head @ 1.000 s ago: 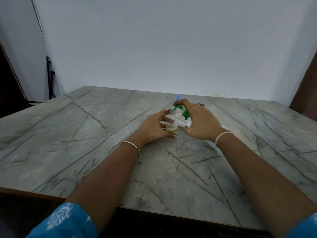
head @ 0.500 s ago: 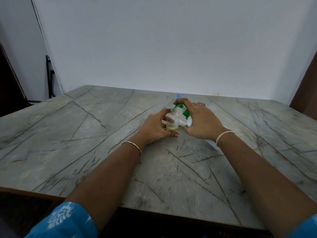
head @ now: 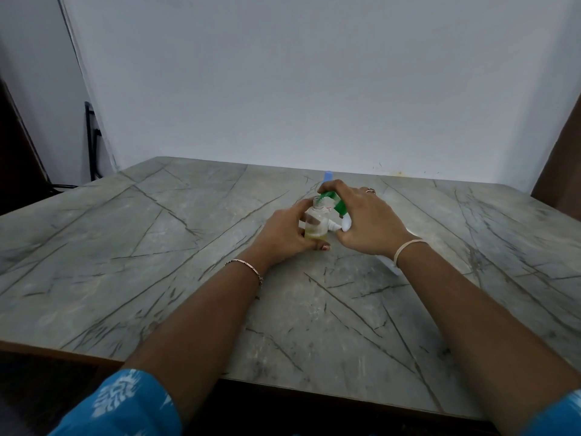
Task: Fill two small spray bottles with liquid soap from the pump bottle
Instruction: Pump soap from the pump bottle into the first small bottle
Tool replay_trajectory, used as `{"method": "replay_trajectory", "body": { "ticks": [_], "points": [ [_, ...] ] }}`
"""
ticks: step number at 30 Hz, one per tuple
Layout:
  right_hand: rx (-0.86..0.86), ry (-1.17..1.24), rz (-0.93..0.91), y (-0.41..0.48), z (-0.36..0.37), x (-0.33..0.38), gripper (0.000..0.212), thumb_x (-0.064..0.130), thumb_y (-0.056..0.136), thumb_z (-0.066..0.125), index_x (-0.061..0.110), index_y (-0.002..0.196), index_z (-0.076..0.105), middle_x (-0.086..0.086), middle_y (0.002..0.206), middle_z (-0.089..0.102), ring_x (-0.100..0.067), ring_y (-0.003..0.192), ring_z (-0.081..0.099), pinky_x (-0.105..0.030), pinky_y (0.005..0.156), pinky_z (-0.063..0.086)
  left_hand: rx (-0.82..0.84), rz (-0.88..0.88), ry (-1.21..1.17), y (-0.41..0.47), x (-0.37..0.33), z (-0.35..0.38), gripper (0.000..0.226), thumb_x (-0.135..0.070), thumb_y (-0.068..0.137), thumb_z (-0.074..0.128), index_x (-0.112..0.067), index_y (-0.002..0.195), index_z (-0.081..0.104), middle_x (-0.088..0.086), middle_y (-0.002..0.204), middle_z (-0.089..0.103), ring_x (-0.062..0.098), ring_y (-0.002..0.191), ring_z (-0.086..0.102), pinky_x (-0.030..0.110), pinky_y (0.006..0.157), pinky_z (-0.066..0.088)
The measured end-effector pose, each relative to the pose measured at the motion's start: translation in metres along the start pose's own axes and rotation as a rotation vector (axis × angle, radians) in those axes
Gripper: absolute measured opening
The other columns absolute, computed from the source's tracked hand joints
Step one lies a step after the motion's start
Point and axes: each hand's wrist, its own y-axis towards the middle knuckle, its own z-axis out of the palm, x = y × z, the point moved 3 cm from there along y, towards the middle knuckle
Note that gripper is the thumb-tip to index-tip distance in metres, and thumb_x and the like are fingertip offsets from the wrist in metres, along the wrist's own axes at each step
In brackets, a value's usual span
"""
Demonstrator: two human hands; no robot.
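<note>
Dim, even light (edges bowed), soft shadows.

The small spray bottle [head: 316,226] stands upright near the middle of the table [head: 157,247], in the left hand [head: 283,234]. Just right of it, the pump bottle [head: 338,206] leans under the right hand [head: 367,221], its head at the spray bottle's mouth. Another small item [head: 328,176] stands just behind them.

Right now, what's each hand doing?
Left hand: fingers curled round the small clear bottle.
Right hand: grips the pump bottle at its green top.
</note>
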Motion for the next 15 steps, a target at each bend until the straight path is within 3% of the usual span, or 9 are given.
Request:
{"method": "replay_trajectory", "body": {
  "ticks": [7, 15],
  "points": [
    [0.022, 0.049, -0.008, -0.0027, -0.0017, -0.0014, 0.064, 0.029, 0.076, 0.062, 0.036, 0.133, 0.035, 0.003, 0.107, 0.063, -0.019, 0.082, 0.053, -0.035, 0.071, 0.048, -0.007, -0.013, 0.038, 0.0026, 0.0012, 0.0005, 0.085, -0.043, 0.062, 0.087, -0.026, 0.135, 0.047, -0.006, 0.114, 0.067, 0.000, 0.081, 0.060, 0.008, 0.074, 0.044],
    [0.030, 0.060, -0.024, 0.0026, -0.0014, 0.0010, 0.065, 0.020, 0.074, 0.071, 0.026, 0.130, 0.039, -0.002, 0.113, 0.064, -0.020, 0.083, 0.054, -0.031, 0.070, 0.043, 0.009, -0.038, 0.002, 0.0016, -0.0006, 0.0010, 0.086, -0.039, 0.063, 0.087, -0.025, 0.137, 0.045, -0.001, 0.118, 0.065, 0.010, 0.086, 0.067, 0.023, 0.084, 0.053]
  ]
}}
